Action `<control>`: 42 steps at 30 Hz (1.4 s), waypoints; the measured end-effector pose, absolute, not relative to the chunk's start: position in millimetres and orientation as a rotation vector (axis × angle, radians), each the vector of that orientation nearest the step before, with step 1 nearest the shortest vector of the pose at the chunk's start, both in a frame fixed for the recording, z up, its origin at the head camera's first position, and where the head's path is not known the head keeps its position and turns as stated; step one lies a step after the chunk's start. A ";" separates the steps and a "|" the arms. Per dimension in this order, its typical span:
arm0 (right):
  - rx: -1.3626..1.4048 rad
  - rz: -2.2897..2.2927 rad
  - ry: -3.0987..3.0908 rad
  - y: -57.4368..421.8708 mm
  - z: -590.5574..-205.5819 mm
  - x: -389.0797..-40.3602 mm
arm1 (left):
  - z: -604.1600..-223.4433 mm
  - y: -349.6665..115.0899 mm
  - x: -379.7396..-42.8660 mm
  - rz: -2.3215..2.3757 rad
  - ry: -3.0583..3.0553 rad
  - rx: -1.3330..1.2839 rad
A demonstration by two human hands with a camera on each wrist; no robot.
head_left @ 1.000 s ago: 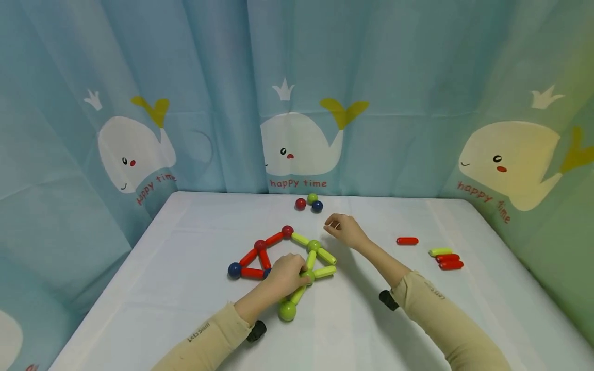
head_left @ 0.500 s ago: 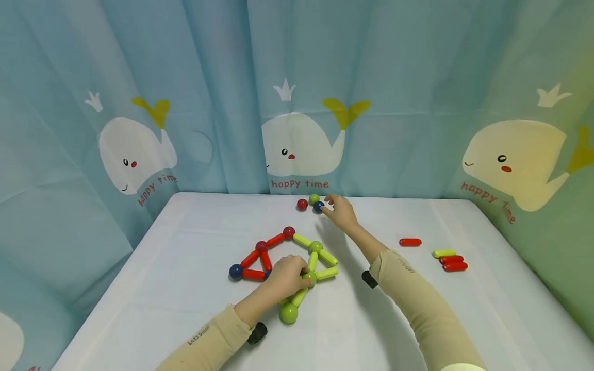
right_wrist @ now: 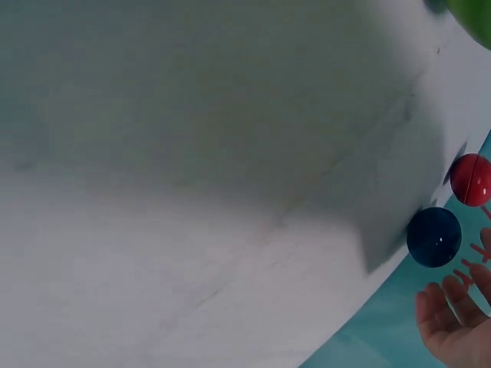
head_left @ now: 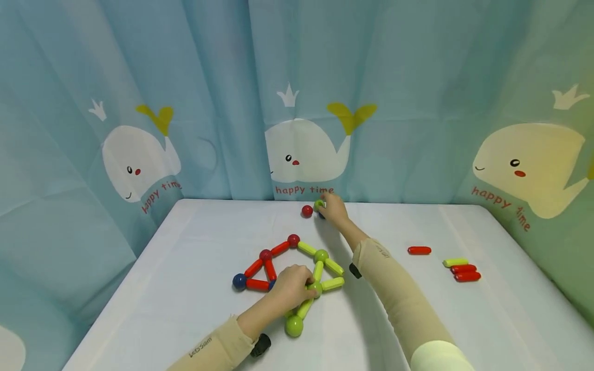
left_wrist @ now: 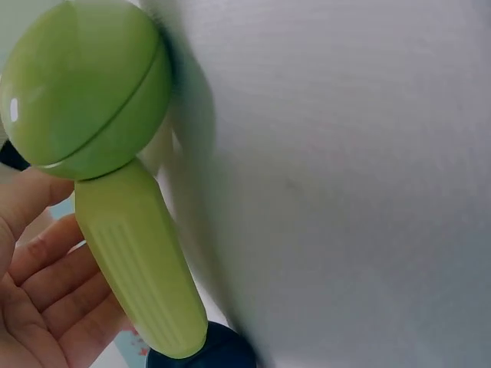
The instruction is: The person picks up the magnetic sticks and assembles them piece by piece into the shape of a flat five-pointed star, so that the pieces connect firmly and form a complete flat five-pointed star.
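Note:
On the white table lies a flat framework of toy rods and balls. My left hand [head_left: 290,285] pinches a green ball [head_left: 317,289] at its right side. In the left wrist view another green ball [left_wrist: 84,92] looms close, joined by a green rod [left_wrist: 142,257] to a blue ball [left_wrist: 205,349]; the left hand [left_wrist: 50,295] is behind them. At the table's back, my right hand [head_left: 335,208] has thumb and fingers around a loose green ball [head_left: 318,205]. A blue ball [right_wrist: 433,238] and a red ball [right_wrist: 472,180] sit by the right hand [right_wrist: 460,333] in the right wrist view.
Loose rods lie on the table's right side: a red rod [head_left: 419,250] alone, and a green rod [head_left: 455,263] beside two red ones [head_left: 465,272]. A blue curtain [head_left: 399,154] with whale prints hangs behind the table [head_left: 199,247].
My right hand has moved back and left to the loose balls, and its fingers have come around the green one. My left hand stays at the framework. The head view has shifted slightly.

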State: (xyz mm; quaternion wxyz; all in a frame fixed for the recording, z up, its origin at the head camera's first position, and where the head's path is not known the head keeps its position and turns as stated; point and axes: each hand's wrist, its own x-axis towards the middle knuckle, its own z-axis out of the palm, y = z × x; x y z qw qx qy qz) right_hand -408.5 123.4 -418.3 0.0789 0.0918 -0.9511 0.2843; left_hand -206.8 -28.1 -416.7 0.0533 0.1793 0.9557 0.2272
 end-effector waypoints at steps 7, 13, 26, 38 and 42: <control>0.268 0.772 -2.964 120.4 -425.9 -421.7 | -419.2 -27.4 -205.1 0.642 2.929 0.573; 0.336 0.702 -3.002 115.7 -426.0 -429.1 | -418.1 -29.4 -207.1 0.654 2.941 0.582; 0.238 0.758 -2.989 108.4 -431.4 -432.0 | -420.4 -31.5 -209.0 0.633 2.956 0.629; 0.301 0.845 -2.891 114.4 -409.4 -417.8 | -418.1 -31.4 -209.1 0.641 2.970 0.624; 0.350 0.894 -2.852 121.6 -398.1 -407.5 | -418.1 -30.7 -209.6 0.672 2.964 0.640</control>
